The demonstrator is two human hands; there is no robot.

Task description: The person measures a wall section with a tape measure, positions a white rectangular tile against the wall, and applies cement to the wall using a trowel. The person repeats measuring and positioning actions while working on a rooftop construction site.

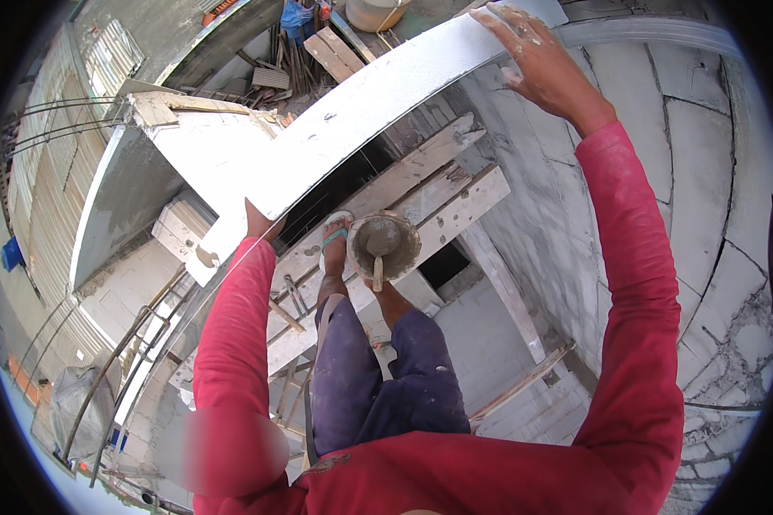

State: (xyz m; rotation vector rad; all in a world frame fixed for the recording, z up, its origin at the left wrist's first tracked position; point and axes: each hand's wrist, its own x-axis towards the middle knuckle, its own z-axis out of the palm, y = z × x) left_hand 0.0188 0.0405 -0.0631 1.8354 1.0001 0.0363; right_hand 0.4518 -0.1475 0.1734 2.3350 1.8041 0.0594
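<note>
A long white slab [369, 86] crosses the upper middle, with a thin line along its near edge. My right hand [537, 69], dusted white, grips its far-right part with fingers bent over the top. My left hand [260, 223] is at the slab's lower-left part, its fingers mostly hidden. Below the slab, a round bucket [395, 232] of grey mix with a handled tool [378, 270] standing in it rests by my feet on speckled wooden planks [472, 206].
Hand tools [296, 296] lie on the planks, with dark openings [442, 266] beside and below. A grey block wall [678, 146] rises at right. Steel rods [103, 403] stick out at left. Corrugated sheets [43, 180] and piled timber [292, 69] lie beyond.
</note>
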